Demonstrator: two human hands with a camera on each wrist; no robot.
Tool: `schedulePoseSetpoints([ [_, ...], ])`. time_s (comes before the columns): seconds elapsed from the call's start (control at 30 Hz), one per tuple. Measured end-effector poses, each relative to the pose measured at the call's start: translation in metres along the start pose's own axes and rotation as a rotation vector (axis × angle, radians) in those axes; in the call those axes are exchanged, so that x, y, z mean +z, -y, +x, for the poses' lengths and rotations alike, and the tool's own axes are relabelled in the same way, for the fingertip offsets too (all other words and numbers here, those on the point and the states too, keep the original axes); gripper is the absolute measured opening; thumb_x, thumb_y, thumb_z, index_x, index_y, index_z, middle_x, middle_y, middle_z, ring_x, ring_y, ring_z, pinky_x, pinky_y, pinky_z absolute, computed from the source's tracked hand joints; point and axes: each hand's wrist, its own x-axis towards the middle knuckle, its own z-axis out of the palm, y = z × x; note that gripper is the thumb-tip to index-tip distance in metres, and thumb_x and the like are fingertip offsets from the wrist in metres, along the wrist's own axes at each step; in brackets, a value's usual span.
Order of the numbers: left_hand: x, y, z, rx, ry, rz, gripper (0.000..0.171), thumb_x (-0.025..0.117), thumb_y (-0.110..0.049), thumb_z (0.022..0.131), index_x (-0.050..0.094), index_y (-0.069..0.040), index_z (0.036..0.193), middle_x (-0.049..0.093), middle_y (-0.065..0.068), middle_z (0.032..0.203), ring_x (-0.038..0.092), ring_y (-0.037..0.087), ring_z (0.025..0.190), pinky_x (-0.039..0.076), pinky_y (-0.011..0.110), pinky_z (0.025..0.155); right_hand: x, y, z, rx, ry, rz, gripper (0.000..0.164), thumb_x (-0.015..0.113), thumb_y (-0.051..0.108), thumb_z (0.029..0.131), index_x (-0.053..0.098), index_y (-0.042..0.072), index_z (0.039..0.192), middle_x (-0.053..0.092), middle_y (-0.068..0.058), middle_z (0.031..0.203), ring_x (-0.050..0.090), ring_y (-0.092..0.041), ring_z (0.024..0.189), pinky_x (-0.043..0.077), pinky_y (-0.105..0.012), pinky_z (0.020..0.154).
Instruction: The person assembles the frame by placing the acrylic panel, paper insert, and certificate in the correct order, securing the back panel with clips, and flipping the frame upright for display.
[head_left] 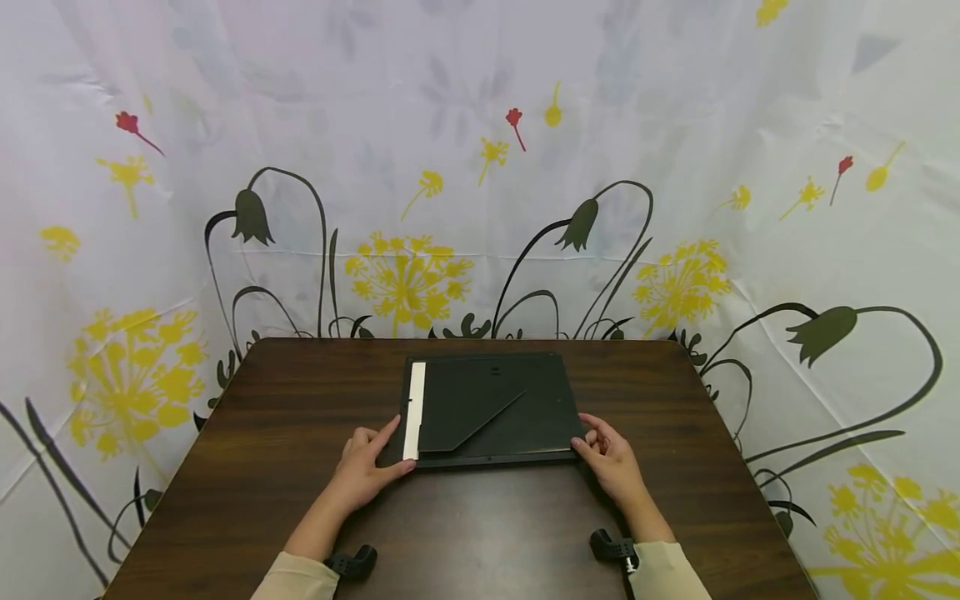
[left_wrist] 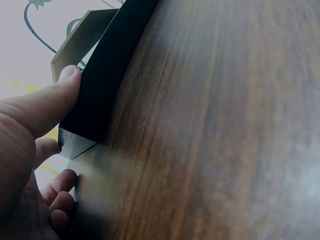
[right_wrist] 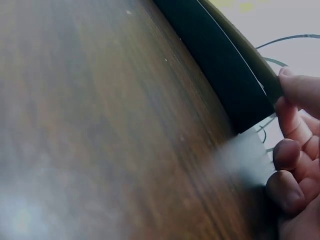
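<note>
A black picture frame (head_left: 487, 460) lies on the table with its back facing up. Its dark backing board (head_left: 540, 417), with a folded easel stand (head_left: 450, 433), sits off toward the right, and a white strip (head_left: 415, 408) shows along the left side. My left hand (head_left: 363, 471) holds the near left corner, thumb on the front edge and index finger on the left side. With thumb and index finger, my right hand (head_left: 613, 467) pinches the backing board near its right front corner. In the right wrist view, that board (right_wrist: 250, 62) stands slightly above the frame's rim (right_wrist: 220, 65).
The dark wooden table (head_left: 487, 533) extends around the frame on all sides. A white curtain (head_left: 465, 192) with printed flowers hangs behind and beside it. Black wrist-worn devices (head_left: 611, 546) sit near both sleeves.
</note>
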Motion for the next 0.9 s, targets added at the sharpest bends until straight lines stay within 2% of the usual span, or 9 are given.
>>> schedulePoseSetpoints([
  [0.13, -0.0016, 0.0025, -0.0025, 0.009, -0.004, 0.008, 0.098, 0.081, -0.06, 0.094, 0.034, -0.027, 0.173, 0.043, 0.01, 0.121, 0.04, 0.029, 0.114, 0.034, 0.04, 0.087, 0.0057, -0.0006, 0.0013, -0.03, 0.014, 0.006, 0.049, 0.081, 0.01, 0.099, 0.065, -0.001, 0.145, 0.062, -0.004, 0.086, 0.045, -0.002, 0.063, 0.038, -0.019, 0.056],
  [0.27, -0.0034, 0.0042, -0.0041, 0.019, -0.006, 0.019, 0.097, 0.081, -0.059, 0.095, 0.034, -0.026, 0.173, 0.043, 0.01, 0.121, 0.04, 0.03, 0.114, 0.034, 0.041, 0.087, 0.0102, -0.0015, 0.0029, -0.02, 0.043, -0.008, 0.048, 0.082, 0.013, 0.099, 0.067, 0.002, 0.144, 0.065, -0.004, 0.087, 0.045, -0.002, 0.063, 0.038, -0.019, 0.057],
  [0.6, -0.0016, 0.0006, -0.0022, 0.01, 0.008, 0.013, 0.097, 0.081, -0.059, 0.095, 0.034, -0.026, 0.173, 0.043, 0.01, 0.12, 0.04, 0.03, 0.114, 0.033, 0.04, 0.085, 0.007, -0.0026, 0.0027, -0.024, 0.071, -0.044, 0.048, 0.081, 0.011, 0.099, 0.067, 0.001, 0.144, 0.069, -0.007, 0.093, 0.046, -0.003, 0.064, 0.039, -0.02, 0.058],
  [0.73, -0.0005, -0.0002, -0.0007, 0.017, 0.007, 0.011, 0.096, 0.08, -0.059, 0.095, 0.034, -0.027, 0.173, 0.043, 0.01, 0.121, 0.04, 0.029, 0.114, 0.033, 0.04, 0.085, 0.0051, -0.0031, 0.0027, -0.037, 0.084, -0.1, 0.048, 0.082, 0.014, 0.099, 0.069, 0.005, 0.145, 0.07, -0.006, 0.096, 0.051, -0.004, 0.067, 0.042, -0.02, 0.06],
  [0.9, 0.0, -0.0019, 0.001, 0.024, 0.016, 0.005, 0.096, 0.08, -0.059, 0.095, 0.034, -0.026, 0.173, 0.043, 0.011, 0.122, 0.039, 0.03, 0.116, 0.033, 0.041, 0.087, 0.0038, -0.006, 0.0024, -0.093, 0.092, -0.164, 0.046, 0.081, 0.013, 0.1, 0.07, 0.006, 0.144, 0.071, -0.007, 0.098, 0.056, -0.005, 0.072, 0.047, -0.02, 0.064],
])
